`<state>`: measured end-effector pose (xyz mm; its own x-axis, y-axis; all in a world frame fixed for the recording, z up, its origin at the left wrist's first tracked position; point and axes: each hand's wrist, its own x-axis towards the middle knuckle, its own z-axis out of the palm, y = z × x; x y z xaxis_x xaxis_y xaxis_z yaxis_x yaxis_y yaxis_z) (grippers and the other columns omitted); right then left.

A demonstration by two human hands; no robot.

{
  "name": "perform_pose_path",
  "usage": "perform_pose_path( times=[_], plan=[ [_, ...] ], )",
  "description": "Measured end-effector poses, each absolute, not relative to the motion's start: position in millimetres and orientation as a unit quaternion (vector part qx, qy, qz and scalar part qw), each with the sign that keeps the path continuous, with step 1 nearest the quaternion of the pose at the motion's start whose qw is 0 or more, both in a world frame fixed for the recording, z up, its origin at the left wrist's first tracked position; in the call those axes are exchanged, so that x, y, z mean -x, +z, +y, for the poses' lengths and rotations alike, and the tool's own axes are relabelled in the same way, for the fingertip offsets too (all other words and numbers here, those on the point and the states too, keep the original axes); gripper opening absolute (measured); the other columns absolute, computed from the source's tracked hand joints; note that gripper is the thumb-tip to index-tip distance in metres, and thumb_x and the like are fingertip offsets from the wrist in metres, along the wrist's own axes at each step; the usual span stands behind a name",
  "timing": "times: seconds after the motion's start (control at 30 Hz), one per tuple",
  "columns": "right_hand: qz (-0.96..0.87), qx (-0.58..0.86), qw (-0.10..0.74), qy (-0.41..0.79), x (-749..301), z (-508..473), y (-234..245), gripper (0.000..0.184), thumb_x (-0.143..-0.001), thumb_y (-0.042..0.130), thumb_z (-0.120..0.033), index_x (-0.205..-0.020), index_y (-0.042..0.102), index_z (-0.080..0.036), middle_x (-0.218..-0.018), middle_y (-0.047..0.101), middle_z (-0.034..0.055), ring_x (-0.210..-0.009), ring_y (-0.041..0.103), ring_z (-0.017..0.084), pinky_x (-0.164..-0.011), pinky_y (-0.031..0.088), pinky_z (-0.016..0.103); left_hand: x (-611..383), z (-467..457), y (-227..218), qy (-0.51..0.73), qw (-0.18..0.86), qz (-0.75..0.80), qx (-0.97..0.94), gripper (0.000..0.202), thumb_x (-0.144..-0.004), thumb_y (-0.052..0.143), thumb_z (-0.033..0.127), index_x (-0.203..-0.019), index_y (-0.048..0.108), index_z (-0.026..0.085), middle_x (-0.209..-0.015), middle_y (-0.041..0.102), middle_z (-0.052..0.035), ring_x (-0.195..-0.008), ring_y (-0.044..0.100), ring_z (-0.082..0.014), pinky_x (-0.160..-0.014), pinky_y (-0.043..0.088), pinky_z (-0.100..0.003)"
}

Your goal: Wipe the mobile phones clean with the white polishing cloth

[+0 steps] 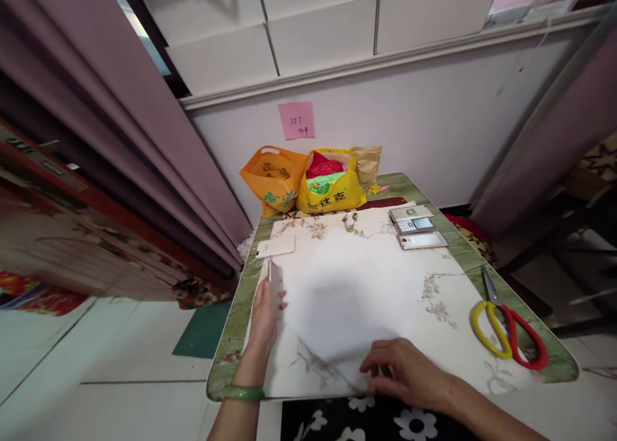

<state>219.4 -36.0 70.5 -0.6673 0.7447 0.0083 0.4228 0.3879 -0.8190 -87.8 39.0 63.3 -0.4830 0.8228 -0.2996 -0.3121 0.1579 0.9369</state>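
Note:
My left hand (265, 309) is closed around a thin pale phone (275, 287), standing tilted on its edge at the left side of the table. Just beyond it a white phone (276, 247) lies flat. My right hand (402, 370) rests low at the table's near edge, beside the corner of a white paper sheet (357, 287). Its fingers are loosely curled with a gap to the thumb, and I see nothing between them. Farther right lie scissors (501, 328) with one yellow and one red handle.
At the back stand an orange bag (277, 180), a yellow bag (332, 193) with red and green packets, and a brown pouch (367, 163). A keypad phone (414, 225) lies between two other flat devices at right. Small bottles (350, 222) stand at the back middle.

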Motion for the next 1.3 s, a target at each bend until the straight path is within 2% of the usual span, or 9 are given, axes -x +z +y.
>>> perform_pose_path(
  times=[0.2,0.4,0.6,0.73,0.9,1.03,1.13,1.2,1.3],
  plan=[
    [-0.743,0.521,0.27,0.323,-237,75,55,0.033,-0.091,0.049,-0.047,-0.095,0.072,-0.024,-0.091,0.071,0.0031,-0.077,0.064,0.018,-0.071,0.047,0.028,42,54,75,0.585,0.692,0.404,-0.124,0.052,-0.091,0.045,0.042,-0.134,0.048,0.013,-0.119,0.063,-0.0183,-0.101,0.065,-0.0278,-0.076,0.055,-0.039],
    [-0.681,0.692,0.183,0.155,-225,179,36,0.037,-0.089,0.053,-0.037,-0.118,0.062,-0.016,-0.122,0.06,0.013,-0.106,0.058,0.025,-0.09,0.041,0.036,-12,61,50,0.506,0.831,0.229,-0.041,0.056,-0.091,0.048,0.04,-0.137,0.044,0.009,-0.127,0.058,-0.0201,-0.108,0.061,-0.0267,-0.089,0.048,-0.04],
    [-0.681,0.699,0.151,0.157,-210,183,29,0.035,-0.081,0.062,-0.03,-0.11,0.064,-0.013,-0.111,0.064,0.0181,-0.103,0.058,0.03,-0.085,0.041,0.039,-20,54,21,0.522,0.831,0.191,-0.028,0.057,-0.089,0.05,0.046,-0.133,0.049,0.009,-0.12,0.061,-0.0204,-0.089,0.063,-0.0195,-0.071,0.049,-0.028],
    [-0.697,0.669,0.156,0.207,-210,173,43,0.024,-0.083,0.057,-0.033,-0.096,0.07,-0.018,-0.089,0.07,0.009,-0.086,0.063,0.024,-0.076,0.045,0.031,-20,53,10,0.544,0.818,0.182,-0.025,0.057,-0.089,0.048,0.047,-0.125,0.055,0.004,-0.109,0.066,-0.02,-0.093,0.064,-0.023,-0.085,0.049,-0.035],
    [-0.702,0.498,0.375,0.344,-203,107,58,0.037,-0.092,0.043,-0.038,-0.116,0.065,-0.019,-0.105,0.07,0.0053,-0.091,0.064,0.018,-0.076,0.048,0.026,-14,50,-5,0.58,0.796,0.174,-0.011,0.047,-0.09,0.046,0.04,-0.124,0.06,0.011,-0.125,0.063,-0.0153,-0.124,0.052,-0.0303,-0.108,0.035,-0.047],
    [-0.826,0.282,0.232,0.43,-210,71,56,0.04,-0.083,0.061,-0.043,-0.119,0.066,-0.025,-0.089,0.072,0.0026,-0.068,0.065,0.013,-0.067,0.048,0.023,-6,43,-20,0.599,0.767,0.231,0.017,0.03,-0.086,0.052,0.037,-0.102,0.071,0.019,-0.105,0.073,-0.007,-0.107,0.063,-0.0247,-0.104,0.041,-0.041],
    [-0.769,0.379,0.26,0.445,-209,91,51,0.044,-0.091,0.046,-0.048,-0.126,0.061,-0.024,-0.087,0.071,0.0035,-0.06,0.064,0.013,-0.06,0.049,0.024,-6,42,-24,0.6,0.756,0.26,0.02,0.029,-0.085,0.054,0.042,-0.097,0.072,0.022,-0.104,0.073,-0.0052,-0.1,0.064,-0.0244,-0.1,0.045,-0.042],
    [-0.699,0.506,0.344,0.37,-195,112,46,0.048,-0.097,0.03,-0.047,-0.122,0.062,-0.021,-0.091,0.071,0.0071,-0.069,0.066,0.016,-0.065,0.052,0.029,-7,43,-23,0.594,0.758,0.27,0.018,0.027,-0.085,0.053,0.042,-0.094,0.071,0.024,-0.101,0.074,-0.0048,-0.098,0.064,-0.0234,-0.1,0.045,-0.041],
    [-0.735,0.534,0.35,0.227,-159,120,38,0.051,-0.095,0.036,-0.049,-0.129,0.057,-0.017,-0.132,0.056,0.0155,-0.121,0.053,0.028,-0.101,0.041,0.046,-7,44,-22,0.596,0.754,0.275,-0.024,0.027,-0.087,0.05,0.041,-0.091,0.071,0.024,-0.092,0.074,-0.0069,-0.098,0.064,-0.0246,-0.097,0.045,-0.042]
  ],
)
